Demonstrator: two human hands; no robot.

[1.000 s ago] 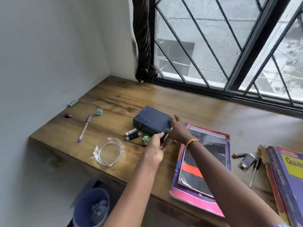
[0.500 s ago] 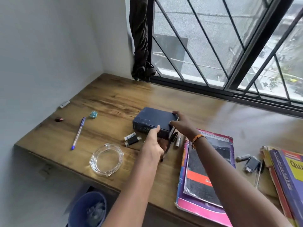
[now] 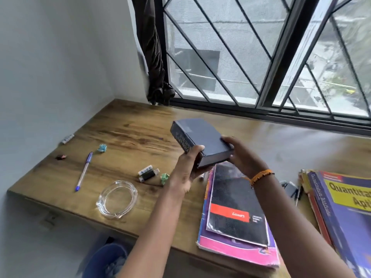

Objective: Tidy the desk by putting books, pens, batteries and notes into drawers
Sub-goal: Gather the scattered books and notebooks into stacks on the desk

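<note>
Both bare forearms reaching forward from the lower edge, converging at mid-frame. Left hand (image 3: 185, 169) palm turned inward, thumb on top and fingers (image 3: 200, 173) curled beneath, clamped on the near corner of the book (image 3: 200, 141). Right hand (image 3: 243, 157) gripping its right end, orange band (image 3: 261, 176) at the wrist. Book raised off the tabletop

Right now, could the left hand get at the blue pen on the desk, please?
Probably not yet: the left hand and right hand are both holding the dark book in the air. The path to the pen looks free otherwise.
</note>
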